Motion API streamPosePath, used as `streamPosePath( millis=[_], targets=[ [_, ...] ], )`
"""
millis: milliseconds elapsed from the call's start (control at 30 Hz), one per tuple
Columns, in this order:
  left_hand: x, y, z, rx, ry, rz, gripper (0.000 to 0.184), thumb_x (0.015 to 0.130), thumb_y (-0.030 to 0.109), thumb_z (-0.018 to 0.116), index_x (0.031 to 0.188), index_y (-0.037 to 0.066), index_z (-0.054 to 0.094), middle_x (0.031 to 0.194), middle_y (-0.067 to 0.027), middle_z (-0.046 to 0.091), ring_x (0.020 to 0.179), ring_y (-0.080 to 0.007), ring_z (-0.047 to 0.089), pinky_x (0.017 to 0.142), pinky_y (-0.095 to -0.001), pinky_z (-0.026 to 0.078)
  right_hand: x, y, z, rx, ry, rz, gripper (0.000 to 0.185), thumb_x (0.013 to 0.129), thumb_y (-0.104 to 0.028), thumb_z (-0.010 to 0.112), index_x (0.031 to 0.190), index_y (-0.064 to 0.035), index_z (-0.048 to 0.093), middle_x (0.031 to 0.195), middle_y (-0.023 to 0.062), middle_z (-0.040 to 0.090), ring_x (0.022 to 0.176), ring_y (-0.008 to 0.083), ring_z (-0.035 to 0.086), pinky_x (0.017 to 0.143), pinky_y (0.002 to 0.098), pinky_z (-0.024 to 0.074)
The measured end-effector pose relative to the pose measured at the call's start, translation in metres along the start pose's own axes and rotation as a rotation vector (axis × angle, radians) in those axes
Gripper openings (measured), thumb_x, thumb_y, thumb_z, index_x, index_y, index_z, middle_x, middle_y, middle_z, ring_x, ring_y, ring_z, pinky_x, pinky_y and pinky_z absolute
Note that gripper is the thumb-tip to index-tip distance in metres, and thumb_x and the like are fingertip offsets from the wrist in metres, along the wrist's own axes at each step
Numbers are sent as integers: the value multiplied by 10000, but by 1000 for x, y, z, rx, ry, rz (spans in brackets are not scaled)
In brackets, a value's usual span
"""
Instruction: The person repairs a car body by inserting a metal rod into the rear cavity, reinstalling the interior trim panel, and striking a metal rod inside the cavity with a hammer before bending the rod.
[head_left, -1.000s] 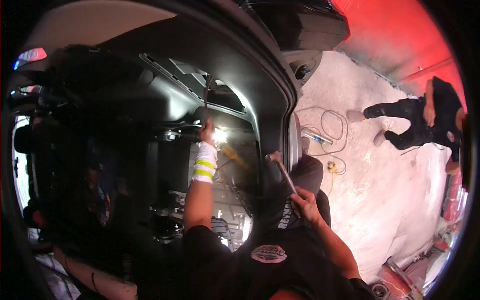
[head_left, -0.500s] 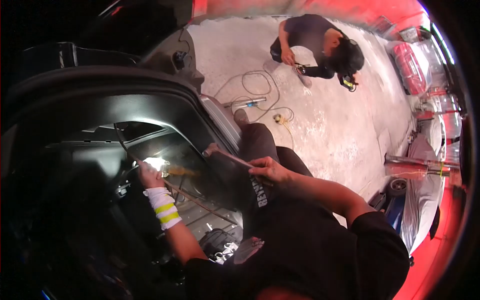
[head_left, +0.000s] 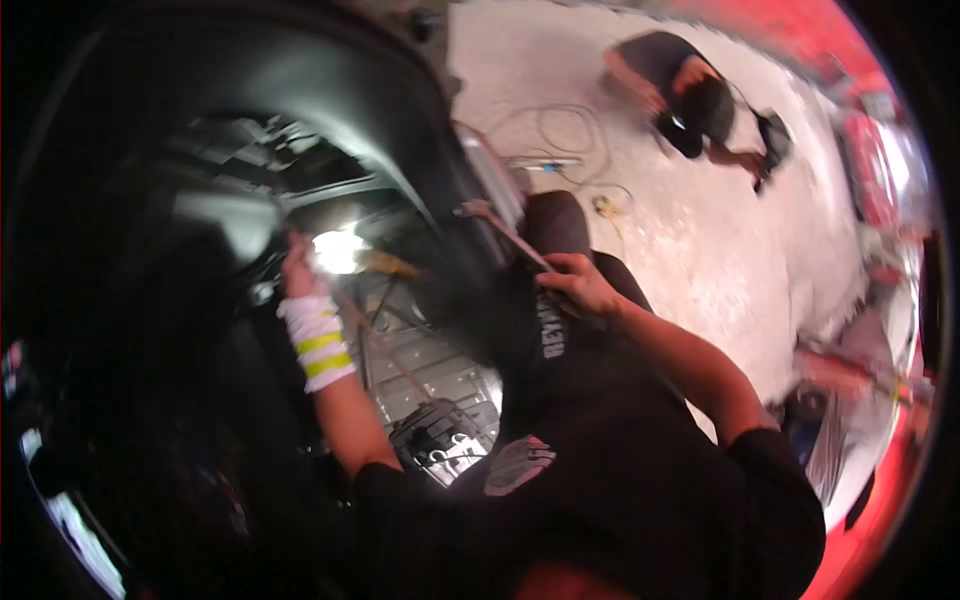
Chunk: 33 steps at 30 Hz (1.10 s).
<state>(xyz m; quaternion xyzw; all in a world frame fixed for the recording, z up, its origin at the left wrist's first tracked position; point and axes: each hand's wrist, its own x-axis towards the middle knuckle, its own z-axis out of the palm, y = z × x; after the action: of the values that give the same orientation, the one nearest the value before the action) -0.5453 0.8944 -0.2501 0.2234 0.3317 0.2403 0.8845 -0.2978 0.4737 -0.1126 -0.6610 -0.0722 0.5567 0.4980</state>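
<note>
My right hand (head_left: 580, 284) is closed around the handle of a small hammer (head_left: 505, 233), whose head points up and left, near the dark panel edge. My left hand (head_left: 297, 268), with a white and yellow wrapped wrist, reaches inside the vehicle body beside a bright lamp (head_left: 340, 252). Its fingers look bent around a thin rod (head_left: 395, 360), which slants down to the right; the hand is blurred. Above it, an opening (head_left: 280, 150) in the dark trim panel (head_left: 250, 60) shows metal parts.
Another person (head_left: 690, 95) crouches on the pale floor (head_left: 700, 240) at the upper right. A coiled cable (head_left: 570, 125) and a tube-shaped tool (head_left: 545, 163) lie on the floor. Inside the vehicle, a black case (head_left: 430, 430) sits near my torso.
The view has swung and shifted. My left hand has stayed by the lamp, and the hammer is still in my right hand. The other person has gone from lying or sitting back to crouching forward.
</note>
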Motion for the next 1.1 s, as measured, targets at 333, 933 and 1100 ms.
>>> streamPosePath(
  millis=[333,933,1100],
  targets=[
    [-2,-15,-16,-225,-13,140,193,1015,269,519,885,127,529,605,65,361,468,-69,306,417,-223,251,-15,5,7,-186,-35,-153,380,887,-122,636,1220,50,575,877,58,657,737,121,615,648,265,498],
    [-125,-100,99,-566,211,452,268,1015,268,448,777,158,391,602,47,289,480,-93,248,462,-267,214,-107,-32,53,-775,-164,-204,332,913,-88,605,1220,-44,486,1002,120,623,888,194,592,763,328,483],
    [-173,-104,134,-556,377,506,292,1004,336,498,799,152,403,627,38,330,494,-81,278,443,-256,226,-97,-2,29,-721,-146,-333,397,882,-55,610,1253,-50,468,885,67,609,743,99,527,640,266,426]
  ],
)
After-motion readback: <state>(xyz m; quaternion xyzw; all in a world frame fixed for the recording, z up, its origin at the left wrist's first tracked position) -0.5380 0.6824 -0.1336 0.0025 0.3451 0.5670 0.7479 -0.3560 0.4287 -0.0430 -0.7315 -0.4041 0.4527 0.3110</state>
